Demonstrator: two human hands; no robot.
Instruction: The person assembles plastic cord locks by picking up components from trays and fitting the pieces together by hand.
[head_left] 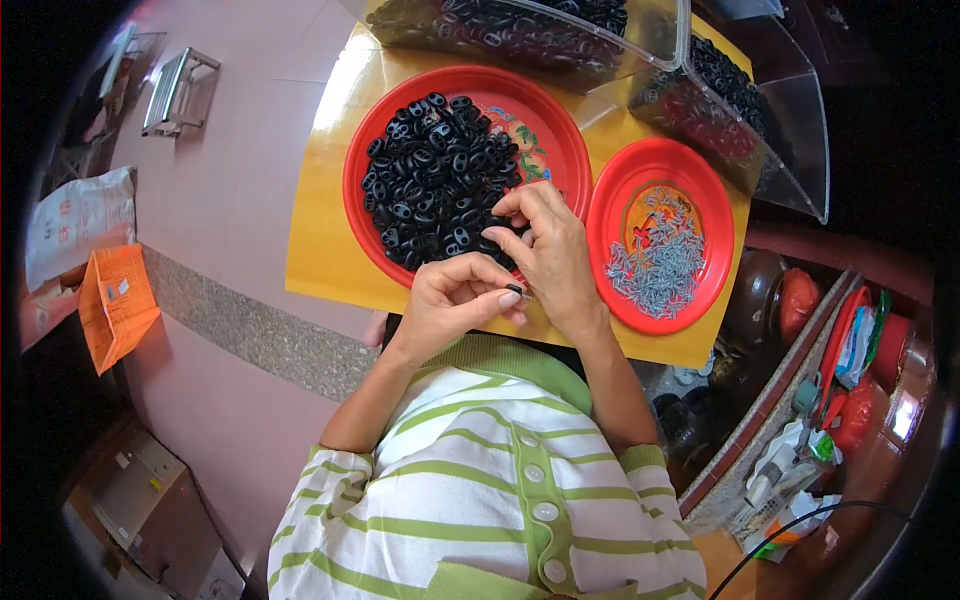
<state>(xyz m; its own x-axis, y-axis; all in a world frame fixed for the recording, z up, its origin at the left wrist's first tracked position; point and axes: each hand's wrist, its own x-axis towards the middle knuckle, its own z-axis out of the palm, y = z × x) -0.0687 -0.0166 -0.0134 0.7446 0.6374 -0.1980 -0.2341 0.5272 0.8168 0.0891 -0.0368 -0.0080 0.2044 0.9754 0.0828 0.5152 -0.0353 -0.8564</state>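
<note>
Pinching a small black plastic piece [514, 289] in the left hand [455, 298], on the near side of the red tray [562, 135]. Showing only a dark edge slanting down rightward, too covered to tell the long axis. Curling the right hand [558, 255] over heaped two-holed black pieces [425, 180]; cannot tell if gripping one.

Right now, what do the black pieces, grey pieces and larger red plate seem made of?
Black pieces: probably moulded plastic, semi-gloss, from their soft highlights.
Grey pieces: perhaps metal, dull silvery sheen; too small to be sure.
Larger red plate: likely plastic, smooth, shiny rim; painted metal possible.
</note>
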